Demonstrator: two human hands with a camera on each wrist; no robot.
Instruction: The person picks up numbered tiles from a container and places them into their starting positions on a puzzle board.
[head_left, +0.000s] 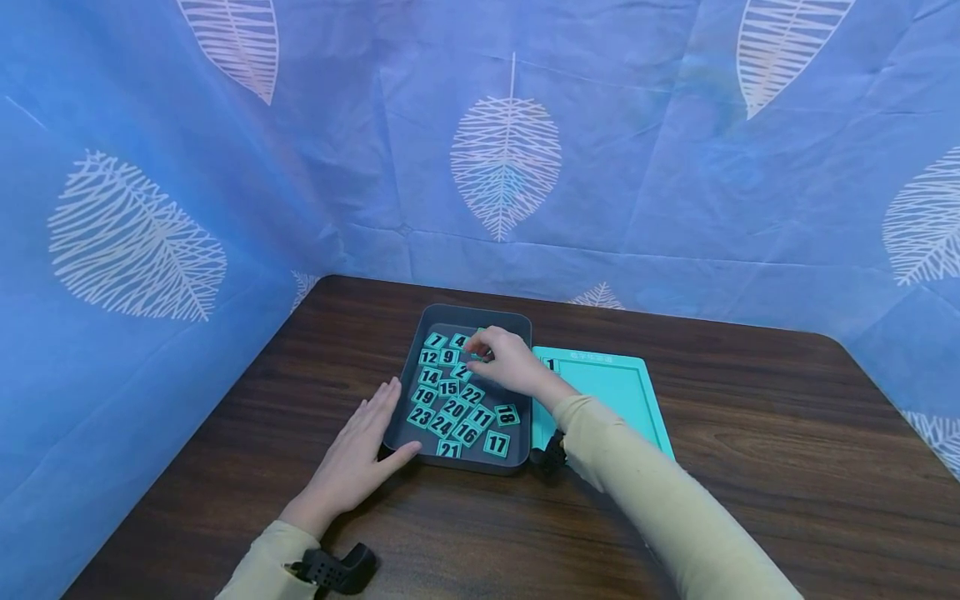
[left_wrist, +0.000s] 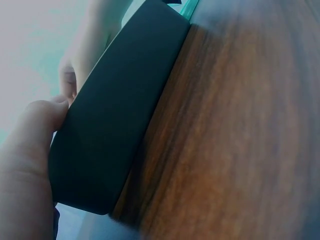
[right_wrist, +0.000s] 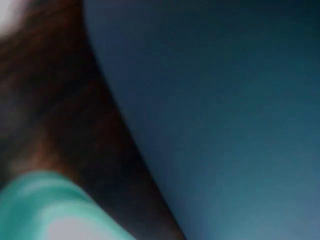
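A dark grey tray [head_left: 476, 314] on the table holds several loose turquoise number tiles [head_left: 448, 388]. My right hand [head_left: 507, 358] is over the tray, its thumb and bent fingers apart just above the 2 tile [head_left: 461, 372]; no tile shows between them. With fingers stretched, my left hand [head_left: 358, 446] rests against the tray's left side and near corner. In the left wrist view, the left thumb [left_wrist: 37, 120] touches the tray's outer wall [left_wrist: 117, 107]. A turquoise number board [head_left: 603, 392] lies right of the tray, partly under my right forearm, with a 1 tile [head_left: 551, 364] at its top left corner.
The brown wooden table [head_left: 772, 433] extends to both sides and in front. A blue cloth with white leaf prints [head_left: 506, 158] hangs behind and at the left. The right wrist view is blurred, with the tray wall [right_wrist: 215, 125] close beside the board's corner [right_wrist: 45, 195].
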